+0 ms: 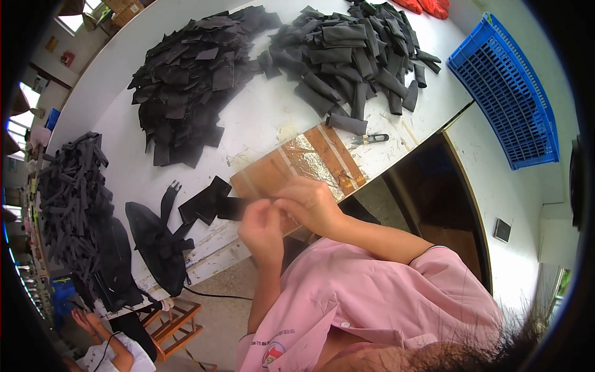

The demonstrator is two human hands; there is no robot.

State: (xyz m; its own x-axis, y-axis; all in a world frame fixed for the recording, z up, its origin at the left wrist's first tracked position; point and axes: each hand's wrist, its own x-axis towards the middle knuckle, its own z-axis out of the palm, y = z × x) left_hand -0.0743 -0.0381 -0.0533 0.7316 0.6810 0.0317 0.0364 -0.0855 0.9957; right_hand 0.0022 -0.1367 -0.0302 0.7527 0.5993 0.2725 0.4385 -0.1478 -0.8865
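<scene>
My left hand [261, 232] and my right hand [315, 203] meet over the table's near edge, fingertips pinched together. A blurred black fabric piece [232, 209] runs out leftward from the left hand's fingers. What the right fingers pinch is hidden. Beneath and beyond the hands lies a taped cardboard sheet [263, 173]. Flat black fabric pieces [201, 206] rest just left of it, beside a black pouch-like item [155, 245] with a strap and a buckle [170, 190]. Small thread snips [372, 139] lie past the cardboard's right end, near a loose dark fabric tube [347, 124].
Farther back are heaps of flat black pieces [186, 87] and rolled fabric tubes [353, 56]. Black strips [71, 204] pile up at the left. A blue plastic basket [511, 93] stands at right. At lower left, another person [121, 353] sits near a wooden stool [176, 328].
</scene>
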